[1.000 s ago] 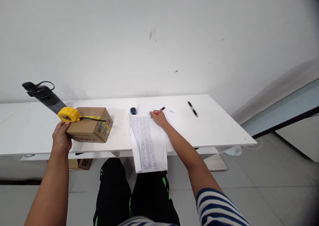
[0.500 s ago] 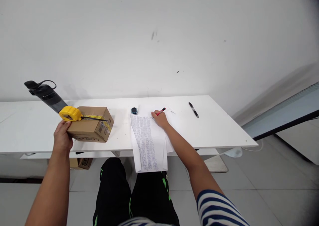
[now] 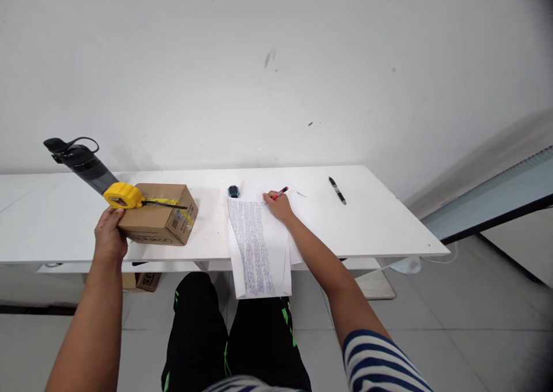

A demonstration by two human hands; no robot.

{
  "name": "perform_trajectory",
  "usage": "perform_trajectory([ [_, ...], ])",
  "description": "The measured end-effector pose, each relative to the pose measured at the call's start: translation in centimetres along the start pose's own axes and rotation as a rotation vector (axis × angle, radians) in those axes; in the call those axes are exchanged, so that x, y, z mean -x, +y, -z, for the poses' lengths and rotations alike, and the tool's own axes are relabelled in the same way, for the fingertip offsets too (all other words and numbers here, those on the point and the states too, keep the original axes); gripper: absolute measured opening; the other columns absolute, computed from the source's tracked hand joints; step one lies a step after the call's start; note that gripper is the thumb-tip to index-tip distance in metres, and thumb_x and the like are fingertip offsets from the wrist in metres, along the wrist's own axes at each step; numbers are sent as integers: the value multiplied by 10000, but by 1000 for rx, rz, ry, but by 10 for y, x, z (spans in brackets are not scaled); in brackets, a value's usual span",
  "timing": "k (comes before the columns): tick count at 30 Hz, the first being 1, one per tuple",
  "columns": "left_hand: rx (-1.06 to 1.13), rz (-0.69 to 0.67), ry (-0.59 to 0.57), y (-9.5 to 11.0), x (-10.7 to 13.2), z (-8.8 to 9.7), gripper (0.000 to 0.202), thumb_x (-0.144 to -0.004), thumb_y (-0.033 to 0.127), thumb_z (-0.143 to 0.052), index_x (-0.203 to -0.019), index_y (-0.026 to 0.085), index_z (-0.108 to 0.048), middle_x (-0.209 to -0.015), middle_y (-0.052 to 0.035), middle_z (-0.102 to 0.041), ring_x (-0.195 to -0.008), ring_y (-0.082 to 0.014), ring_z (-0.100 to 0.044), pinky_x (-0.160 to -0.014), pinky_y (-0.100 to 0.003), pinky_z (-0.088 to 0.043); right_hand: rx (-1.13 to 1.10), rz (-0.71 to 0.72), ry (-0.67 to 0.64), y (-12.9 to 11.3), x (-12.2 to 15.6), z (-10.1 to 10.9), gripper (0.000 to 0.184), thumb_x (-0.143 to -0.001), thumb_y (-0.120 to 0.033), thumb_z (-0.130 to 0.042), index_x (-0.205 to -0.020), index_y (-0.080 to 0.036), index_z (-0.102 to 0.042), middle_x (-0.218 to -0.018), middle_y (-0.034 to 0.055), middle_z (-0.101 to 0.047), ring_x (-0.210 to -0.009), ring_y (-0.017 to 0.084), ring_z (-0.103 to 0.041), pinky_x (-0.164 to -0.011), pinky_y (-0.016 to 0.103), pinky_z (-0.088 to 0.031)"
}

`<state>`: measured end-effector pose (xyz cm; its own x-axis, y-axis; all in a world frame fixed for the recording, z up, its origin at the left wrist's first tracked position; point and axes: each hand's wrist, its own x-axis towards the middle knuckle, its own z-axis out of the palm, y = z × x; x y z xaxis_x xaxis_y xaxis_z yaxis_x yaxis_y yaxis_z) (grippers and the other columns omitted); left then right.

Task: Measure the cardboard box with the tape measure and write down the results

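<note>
My left hand grips a yellow tape measure at the left top edge of a small cardboard box. Its blade runs across the box top to the right. My right hand is closed on a red pen, with the tip at the top of a sheet of paper filled with written lines. The sheet hangs over the front edge of the white table.
A dark water bottle leans behind the box at the left. A small blue-black device lies just above the paper. A black pen lies to the right. Another cardboard box sits under the table. My legs are below.
Both hands stay where they were, on the tape measure and the red pen. The view has shifted slightly; nothing on the table has moved.
</note>
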<state>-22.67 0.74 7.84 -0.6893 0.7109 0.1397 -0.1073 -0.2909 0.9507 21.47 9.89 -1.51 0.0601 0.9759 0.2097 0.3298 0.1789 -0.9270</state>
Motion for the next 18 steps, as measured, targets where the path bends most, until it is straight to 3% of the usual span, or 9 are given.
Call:
perform_trajectory([
  [15, 11, -30, -65, -8, -5, 10, 436, -552, 279, -787, -943, 132, -660, -886, -3, -647, -845, -137, -547, -774, -241, -420, 37, -36, -2, 0, 4, -1, 397, -801, -410, -531, -548, -229, -283, -515, -68, -264, -545, 106, -264, -537, 265, -249],
  [18, 17, -28, -73, -9, -4, 11, 431, -560, 283, -791, -947, 140, -665, -880, 4, -642, -831, -128, -540, -757, -227, -414, 106, 0, 19, -1, 7, -2, 381, -830, -423, -514, -557, -223, -340, -523, -58, -336, -552, 113, -330, -570, 267, -304],
])
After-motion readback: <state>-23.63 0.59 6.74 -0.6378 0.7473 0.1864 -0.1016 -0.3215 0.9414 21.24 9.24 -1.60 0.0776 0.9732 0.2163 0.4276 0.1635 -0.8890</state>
